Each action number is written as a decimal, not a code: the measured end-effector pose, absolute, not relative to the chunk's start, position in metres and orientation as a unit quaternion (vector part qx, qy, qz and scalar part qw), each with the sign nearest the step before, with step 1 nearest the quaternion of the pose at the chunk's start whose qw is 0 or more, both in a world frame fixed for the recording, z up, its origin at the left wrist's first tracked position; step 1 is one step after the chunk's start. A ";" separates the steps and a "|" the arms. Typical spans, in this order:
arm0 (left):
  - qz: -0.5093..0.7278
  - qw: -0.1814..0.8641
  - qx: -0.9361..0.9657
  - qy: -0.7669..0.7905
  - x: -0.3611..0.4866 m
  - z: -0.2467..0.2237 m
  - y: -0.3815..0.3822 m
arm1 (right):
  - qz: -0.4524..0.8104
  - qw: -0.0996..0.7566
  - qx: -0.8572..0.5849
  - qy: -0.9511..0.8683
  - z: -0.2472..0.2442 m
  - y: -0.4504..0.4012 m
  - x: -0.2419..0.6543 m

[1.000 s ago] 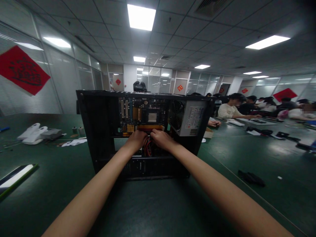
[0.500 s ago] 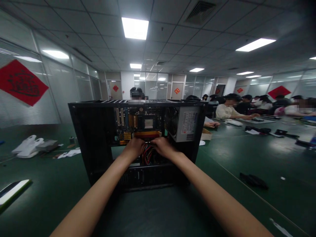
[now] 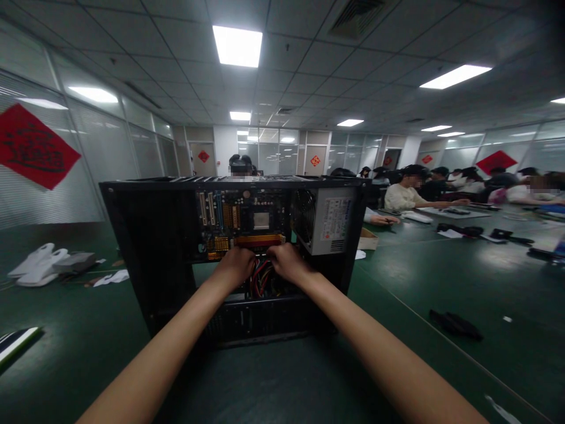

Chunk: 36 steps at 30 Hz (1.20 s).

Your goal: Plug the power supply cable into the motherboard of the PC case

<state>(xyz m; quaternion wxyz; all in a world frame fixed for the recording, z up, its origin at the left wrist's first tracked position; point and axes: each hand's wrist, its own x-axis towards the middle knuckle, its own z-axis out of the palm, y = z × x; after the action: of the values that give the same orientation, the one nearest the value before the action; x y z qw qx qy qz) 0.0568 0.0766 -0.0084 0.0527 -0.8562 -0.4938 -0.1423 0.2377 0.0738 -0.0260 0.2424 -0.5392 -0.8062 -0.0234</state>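
Gaping black computer case [image 3: 152, 235]

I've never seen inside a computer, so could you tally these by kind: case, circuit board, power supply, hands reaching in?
Black case: 1
Circuit board: 1
Power supply: 1
Hands: 2, left hand and right hand
Total: 5

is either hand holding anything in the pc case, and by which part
That cannot be told: the left hand and right hand hide their own grip, just below the orange slots and beside the coloured cables.
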 end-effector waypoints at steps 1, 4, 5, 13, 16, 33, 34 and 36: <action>-0.144 0.053 -0.855 -0.495 0.057 -0.009 0.077 | -0.025 0.241 -0.544 -0.804 -0.025 0.073 0.237; -0.156 0.052 -0.850 -0.500 0.055 -0.011 0.077 | -0.028 0.240 -0.547 -0.802 -0.024 0.072 0.237; -0.160 0.051 -0.849 -0.502 0.055 -0.012 0.076 | -0.029 0.239 -0.547 -0.802 -0.025 0.071 0.237; -0.168 0.039 -0.841 -0.513 0.054 -0.014 0.077 | -0.049 0.230 -0.543 -0.806 -0.025 0.073 0.238; -0.181 0.059 -0.838 -0.512 0.052 -0.011 0.071 | -0.065 0.228 -0.543 -0.805 -0.019 0.066 0.238; -0.324 0.158 -0.721 -0.591 0.063 -0.069 -0.054 | -0.313 0.170 -0.504 -0.787 -0.075 -0.055 0.292; -0.327 0.163 -0.714 -0.597 0.066 -0.070 -0.055 | -0.313 0.171 -0.515 -0.779 -0.076 -0.056 0.289; -0.333 0.166 -0.704 -0.606 0.071 -0.070 -0.056 | -0.314 0.169 -0.524 -0.773 -0.075 -0.058 0.284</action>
<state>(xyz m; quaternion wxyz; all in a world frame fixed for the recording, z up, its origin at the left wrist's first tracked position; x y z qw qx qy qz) 0.0707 -0.0561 -0.0701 0.1661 -0.7037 -0.6055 -0.3325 0.2841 -0.0580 -0.0749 0.1690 -0.5243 -0.7733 -0.3141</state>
